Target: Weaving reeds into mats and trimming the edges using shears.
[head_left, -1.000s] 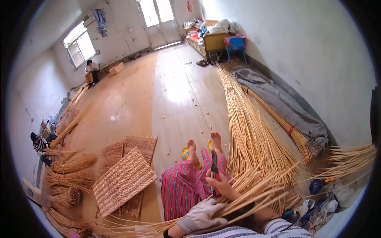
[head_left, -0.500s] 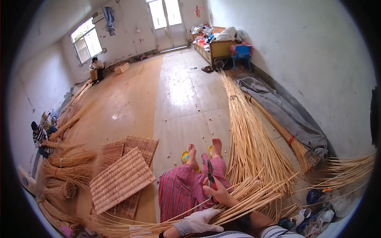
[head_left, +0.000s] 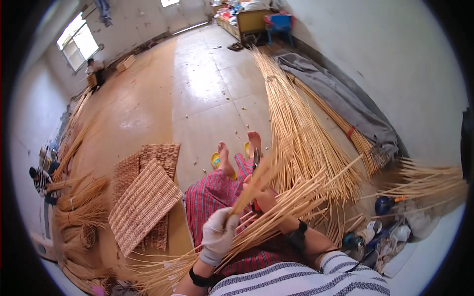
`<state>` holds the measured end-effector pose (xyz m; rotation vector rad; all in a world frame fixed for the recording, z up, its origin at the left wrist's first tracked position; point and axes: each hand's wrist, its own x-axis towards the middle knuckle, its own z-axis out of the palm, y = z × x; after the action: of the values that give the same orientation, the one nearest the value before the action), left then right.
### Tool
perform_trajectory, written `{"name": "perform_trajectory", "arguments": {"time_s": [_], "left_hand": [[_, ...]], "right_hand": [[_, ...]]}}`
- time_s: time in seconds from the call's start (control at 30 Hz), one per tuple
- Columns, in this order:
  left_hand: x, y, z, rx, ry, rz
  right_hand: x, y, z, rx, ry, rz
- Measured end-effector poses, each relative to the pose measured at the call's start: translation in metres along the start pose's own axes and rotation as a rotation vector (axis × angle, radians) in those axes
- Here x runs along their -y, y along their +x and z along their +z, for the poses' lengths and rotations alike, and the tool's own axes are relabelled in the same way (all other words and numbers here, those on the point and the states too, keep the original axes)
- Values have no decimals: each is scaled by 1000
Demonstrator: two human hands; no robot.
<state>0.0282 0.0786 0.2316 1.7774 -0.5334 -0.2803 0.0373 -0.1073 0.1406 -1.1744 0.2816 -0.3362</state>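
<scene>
Left hand (head_left: 218,237), in a white glove, fingers clamped around a handful of slender canes (head_left: 256,184); the gripped part sits inside the fist, and the free length rises from its upper side toward the far right, blurred. Right hand (head_left: 267,199), bare, wrapped around red-handled pruners (head_left: 256,159), whose dark blades point to the far side; the canes cross in front of this hand and partly hide it, and whether they touch it cannot be told. A loose bundle of canes (head_left: 301,198) lies aslant over the lap, just beside the gloved fist on its right and across the right forearm. Striped trousers (head_left: 210,195) show beneath. To the left, woven panels (head_left: 144,206) overlap on the floor; to the far right spreads a large sheaf of canes (head_left: 296,128).
</scene>
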Motion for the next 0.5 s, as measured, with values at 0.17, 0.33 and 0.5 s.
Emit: {"name": "perform_trajectory", "arguments": {"time_s": [0.17,0.33,0.5], "left_hand": [[7,20,-16,-10,-282,-198],[14,28,-16,-19,-356,-230],[20,25,-8,-30,-345,-277]], "right_hand": [[32,4,12,-174,18,-25],[57,15,12,-191,-369,-297],[70,25,12,-187,-654,-423]]}}
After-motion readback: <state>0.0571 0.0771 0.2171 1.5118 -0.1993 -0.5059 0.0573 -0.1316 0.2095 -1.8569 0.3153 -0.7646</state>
